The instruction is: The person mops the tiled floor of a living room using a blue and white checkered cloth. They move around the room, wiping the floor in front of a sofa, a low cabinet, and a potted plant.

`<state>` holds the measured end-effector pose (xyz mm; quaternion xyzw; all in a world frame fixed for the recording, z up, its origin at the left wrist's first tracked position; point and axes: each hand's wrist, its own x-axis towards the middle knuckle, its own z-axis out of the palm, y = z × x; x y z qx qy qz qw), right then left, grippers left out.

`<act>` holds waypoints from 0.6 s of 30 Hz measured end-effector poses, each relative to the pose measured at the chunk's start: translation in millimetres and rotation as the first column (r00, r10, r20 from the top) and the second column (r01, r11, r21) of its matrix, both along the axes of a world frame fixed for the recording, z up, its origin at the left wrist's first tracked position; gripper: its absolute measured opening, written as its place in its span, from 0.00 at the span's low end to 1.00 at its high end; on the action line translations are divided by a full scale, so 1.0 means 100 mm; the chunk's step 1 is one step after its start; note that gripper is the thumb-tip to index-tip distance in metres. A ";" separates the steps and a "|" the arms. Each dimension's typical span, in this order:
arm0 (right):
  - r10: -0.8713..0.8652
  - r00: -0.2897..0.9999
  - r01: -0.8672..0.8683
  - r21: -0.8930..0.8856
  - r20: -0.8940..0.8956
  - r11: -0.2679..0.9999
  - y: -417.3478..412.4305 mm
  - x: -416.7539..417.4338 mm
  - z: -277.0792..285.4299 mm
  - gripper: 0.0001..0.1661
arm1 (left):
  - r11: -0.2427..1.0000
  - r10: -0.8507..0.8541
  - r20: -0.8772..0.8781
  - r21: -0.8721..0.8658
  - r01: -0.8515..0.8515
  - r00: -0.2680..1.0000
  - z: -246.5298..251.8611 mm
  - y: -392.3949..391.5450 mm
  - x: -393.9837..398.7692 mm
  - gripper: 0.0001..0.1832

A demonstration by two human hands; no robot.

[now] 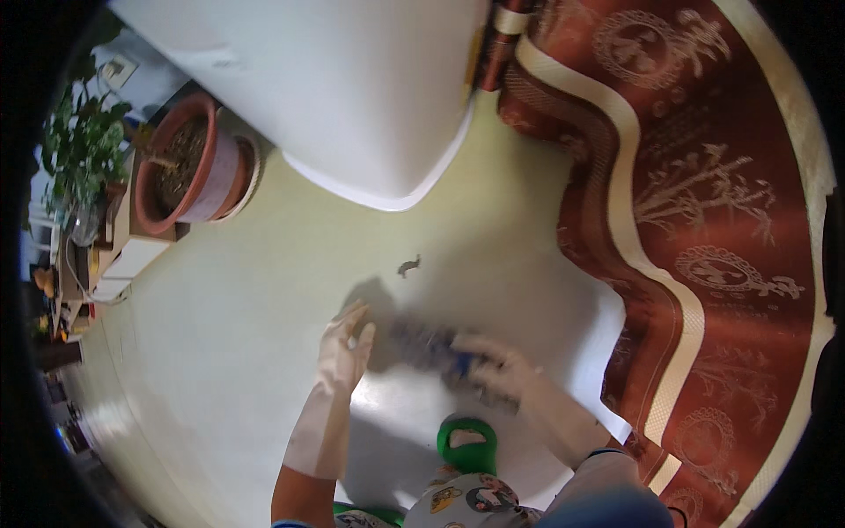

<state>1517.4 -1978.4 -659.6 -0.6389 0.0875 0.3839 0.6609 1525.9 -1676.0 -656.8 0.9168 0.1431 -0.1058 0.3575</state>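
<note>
My right hand (502, 369), in a pale glove, grips a dark grey, bunched item (419, 343) with a blue part. Motion blurs the item too much to tell its kind. Nothing is in my left hand (346, 346), which wears a long whitish glove. It hovers left of the grey item, thumb apart from the fingers, over its own shadow. Ahead of both hands, a small dark scrap (409, 266) lies on the pale green floor (317, 244).
A tall white cabinet-like body (370, 132) stands ahead. To the right hangs a red-brown patterned cloth (713, 198). A potted plant (211, 178) and a low cabinet (132, 264) line the left. Below me shows a green slipper (486, 455).
</note>
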 end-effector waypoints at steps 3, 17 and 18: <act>-0.225 0.949 0.306 -0.484 0.220 0.820 -0.58 0.69 -0.14 0.33 | 0.986 -0.151 -0.018 0.075 0.152 0.988 0.01 -0.41 0.52 0.24; 0.399 0.541 0.491 -0.663 0.740 0.565 -0.51 2.82 -0.89 0.46 | 0.680 -0.490 -0.394 0.385 0.624 0.777 -0.07 -1.36 1.39 0.55; 0.419 0.525 0.492 -0.666 0.741 0.561 -0.43 3.13 -0.83 0.43 | 0.652 -0.488 -0.440 0.390 0.650 0.754 -0.07 -1.39 1.42 0.57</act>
